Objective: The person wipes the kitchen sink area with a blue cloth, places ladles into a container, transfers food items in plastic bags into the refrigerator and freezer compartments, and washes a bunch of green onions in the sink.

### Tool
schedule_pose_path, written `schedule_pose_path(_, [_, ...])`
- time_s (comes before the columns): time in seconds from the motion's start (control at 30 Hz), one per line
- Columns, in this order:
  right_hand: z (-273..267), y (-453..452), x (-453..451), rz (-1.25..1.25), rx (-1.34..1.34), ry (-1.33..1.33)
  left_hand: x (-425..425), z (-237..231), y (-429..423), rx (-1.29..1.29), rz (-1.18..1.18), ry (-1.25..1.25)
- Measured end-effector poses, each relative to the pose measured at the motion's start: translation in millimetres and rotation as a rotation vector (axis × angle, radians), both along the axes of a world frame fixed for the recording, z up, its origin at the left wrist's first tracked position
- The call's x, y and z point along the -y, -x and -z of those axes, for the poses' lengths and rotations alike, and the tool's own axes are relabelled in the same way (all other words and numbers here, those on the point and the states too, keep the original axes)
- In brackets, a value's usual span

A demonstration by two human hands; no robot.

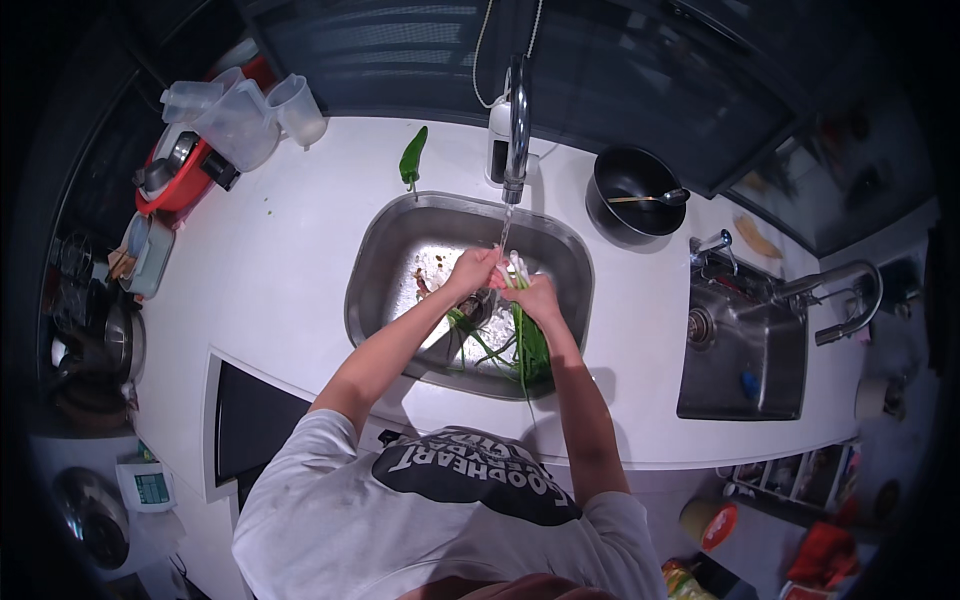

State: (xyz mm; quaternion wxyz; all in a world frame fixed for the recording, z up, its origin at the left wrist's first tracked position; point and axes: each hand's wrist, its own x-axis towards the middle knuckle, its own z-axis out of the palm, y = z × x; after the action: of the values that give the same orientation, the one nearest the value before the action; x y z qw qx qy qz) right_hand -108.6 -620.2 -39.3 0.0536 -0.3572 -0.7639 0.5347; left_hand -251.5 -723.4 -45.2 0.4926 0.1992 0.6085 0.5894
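Observation:
A bunch of scallions [531, 349] hangs from my right hand [535, 298], its green leaves trailing down into the stainless steel sink [390, 247]. The white ends point up and away from me. My left hand [474, 271] pinches at those ends, its fingertips partly hidden. Water runs from the chrome faucet [516, 150] right onto the fingers and the white ends. Loose green leaves [466, 324] lie by the drain [477, 304], and reddish-brown scraps [421, 282] are scattered on the left of the basin floor.
A green chili pepper [412, 156] lies behind the sink. To the right are a black pot [637, 187] with a spoon [652, 199] across it and a second sink [739, 360]. Plastic pitchers [236, 124] and a red basin [180, 184] crowd the left of the white counter [285, 247].

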Motion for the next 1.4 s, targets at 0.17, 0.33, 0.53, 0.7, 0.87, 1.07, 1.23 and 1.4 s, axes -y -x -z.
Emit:
schedule_pose_path(0.17, [24,-3,-14,0.026,-0.051,0.105,-3,2,-11,-0.103,0.017,-0.342])
schedule_pose_path(0.33, [22,-1,-6,0.009,-0.038,0.078,-2,4,-1,-0.376,0.059,-0.107])
schedule_pose_path(0.53, [2,5,4,-0.002,-0.155,0.379,-2,17,11,0.134,-0.282,0.032])
schedule_pose_path(0.7, [-25,22,6,-0.068,-0.242,0.685,22,27,25,-0.036,-0.317,0.179])
schedule_pose_path(0.87, [-28,47,-3,-0.059,-0.308,0.796,15,-10,-10,0.021,-0.017,-0.175])
schedule_pose_path(1.07, [-59,72,7,-0.029,-0.551,0.678,26,-22,-11,-0.087,0.098,-0.147])
schedule_pose_path(1.23, [-95,83,-4,-0.002,-0.442,0.669,26,-28,-12,-0.021,0.081,-0.191])
schedule_pose_path(1.4, [-133,73,-25,0.073,-0.481,0.573,32,-13,-18,-0.220,0.261,-0.171])
